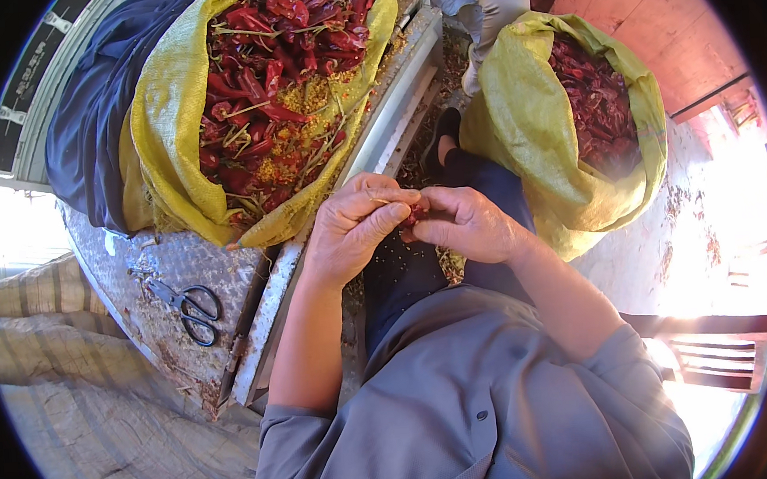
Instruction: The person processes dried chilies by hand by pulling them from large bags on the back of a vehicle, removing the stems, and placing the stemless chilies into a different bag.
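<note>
Between my two hands is a dried red chili pepper (415, 215), mostly covered by the fingers. My left hand (359, 224) pinches its stem end between thumb and forefinger, where a bit of pale stalk shows. The pepper's body is gripped by my right hand (471, 224). Just beyond my left hand, an open yellow woven sack (169, 131) lies on a metal platform, holding red chilies (286, 41), stalks and loose yellow seeds (312, 99). To the right, a second yellow woven sack (513, 93) stands upright with darker red chilies (592, 101) inside.
Black-handled scissors (193, 310) rest on the debris-strewn metal platform (154, 253). Its raised metal edge (264, 332) runs beside my left arm. Dark blue cloth (87, 132) is bunched behind the left sack. Another person's leg (492, 15) is at the top, near a reddish panel (667, 24).
</note>
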Tool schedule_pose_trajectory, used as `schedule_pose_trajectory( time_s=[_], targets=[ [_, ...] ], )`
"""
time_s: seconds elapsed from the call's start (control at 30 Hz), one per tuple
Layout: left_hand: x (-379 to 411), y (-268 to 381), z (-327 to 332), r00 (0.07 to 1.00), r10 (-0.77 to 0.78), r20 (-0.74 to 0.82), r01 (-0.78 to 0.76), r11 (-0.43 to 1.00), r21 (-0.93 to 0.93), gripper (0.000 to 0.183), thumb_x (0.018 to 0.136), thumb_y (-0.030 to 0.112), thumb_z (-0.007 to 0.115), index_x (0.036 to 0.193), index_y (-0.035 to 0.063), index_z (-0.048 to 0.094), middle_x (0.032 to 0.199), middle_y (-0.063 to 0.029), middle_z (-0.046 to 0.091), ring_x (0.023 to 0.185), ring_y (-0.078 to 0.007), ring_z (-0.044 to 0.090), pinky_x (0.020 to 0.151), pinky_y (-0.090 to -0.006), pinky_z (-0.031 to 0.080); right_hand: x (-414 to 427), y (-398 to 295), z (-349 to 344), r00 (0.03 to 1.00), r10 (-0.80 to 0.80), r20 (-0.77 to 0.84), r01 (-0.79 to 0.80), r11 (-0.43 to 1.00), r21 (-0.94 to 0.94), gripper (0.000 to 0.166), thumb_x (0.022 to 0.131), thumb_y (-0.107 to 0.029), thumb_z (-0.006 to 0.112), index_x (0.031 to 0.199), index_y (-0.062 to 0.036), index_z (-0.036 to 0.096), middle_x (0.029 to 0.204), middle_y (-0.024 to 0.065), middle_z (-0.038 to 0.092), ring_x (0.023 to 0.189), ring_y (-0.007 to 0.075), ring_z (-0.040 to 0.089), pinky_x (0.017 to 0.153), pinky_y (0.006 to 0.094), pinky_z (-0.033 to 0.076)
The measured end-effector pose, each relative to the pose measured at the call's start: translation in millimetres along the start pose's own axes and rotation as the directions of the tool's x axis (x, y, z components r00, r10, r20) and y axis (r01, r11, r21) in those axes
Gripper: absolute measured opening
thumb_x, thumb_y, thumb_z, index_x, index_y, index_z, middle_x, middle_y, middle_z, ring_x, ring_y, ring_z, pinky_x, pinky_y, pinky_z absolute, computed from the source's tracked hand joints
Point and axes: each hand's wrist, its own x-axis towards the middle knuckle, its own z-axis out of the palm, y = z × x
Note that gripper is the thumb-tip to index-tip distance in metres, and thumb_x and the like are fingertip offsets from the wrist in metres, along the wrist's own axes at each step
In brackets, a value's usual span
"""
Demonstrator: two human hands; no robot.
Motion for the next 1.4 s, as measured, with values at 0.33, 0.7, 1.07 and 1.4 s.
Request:
schedule_pose_trajectory(
  time_s=[0.33,0.7,1.07,1.4],
  targets=[
    [-5,-17,20,0.987,0.077,-0.138,-0.083,0.996,-0.037,0.016,0.097,0.007,0.064,0.108,-0.0033,0.071,0.116,-0.0184,0.07,0.106,-0.0249,0.068,0.094,-0.033,0.053,5,-7,-1,0.997,-0.072,0.0,0.069,0.967,-0.244,0.02,0.097,-0.019,0.066,0.101,0.0009,0.064,0.08,0.009,0.064,0.071,0.0153,0.064,0.067,0.0315,0.053],
    [-11,-14,33,0.917,0.34,-0.21,-0.202,0.847,0.492,0.014,0.098,0.009,0.062,0.098,-0.0031,0.07,0.105,-0.0144,0.074,0.095,-0.0213,0.07,0.086,-0.0293,0.055,5,-10,-4,0.999,-0.006,0.053,0.024,0.94,-0.341,0.018,0.095,-0.014,0.063,0.088,0.0017,0.064,0.074,0.0119,0.062,0.07,0.0242,0.065,0.065,0.0353,0.052],
    [-10,-24,54,0.914,-0.29,-0.282,0.107,0.845,-0.524,0.015,0.099,0.009,0.062,0.102,-0.0029,0.07,0.107,-0.0126,0.072,0.092,-0.0139,0.067,0.083,-0.0264,0.054,-3,-5,2,0.987,-0.129,-0.096,0.083,0.919,-0.386,0.018,0.096,-0.015,0.063,0.09,0.0012,0.065,0.081,0.0109,0.063,0.068,0.0217,0.065,0.064,0.0321,0.052],
    [-10,-15,32,0.965,-0.229,-0.13,0.159,0.899,-0.408,0.018,0.1,0.01,0.061,0.105,-0.0036,0.072,0.11,-0.0129,0.072,0.094,-0.0139,0.067,0.078,-0.0247,0.054,2,-12,2,0.974,0.227,0.03,-0.226,0.974,-0.033,0.024,0.1,-0.023,0.062,0.089,-0.0018,0.064,0.073,0.0055,0.063,0.065,0.0147,0.064,0.061,0.0283,0.053]
  ],
)
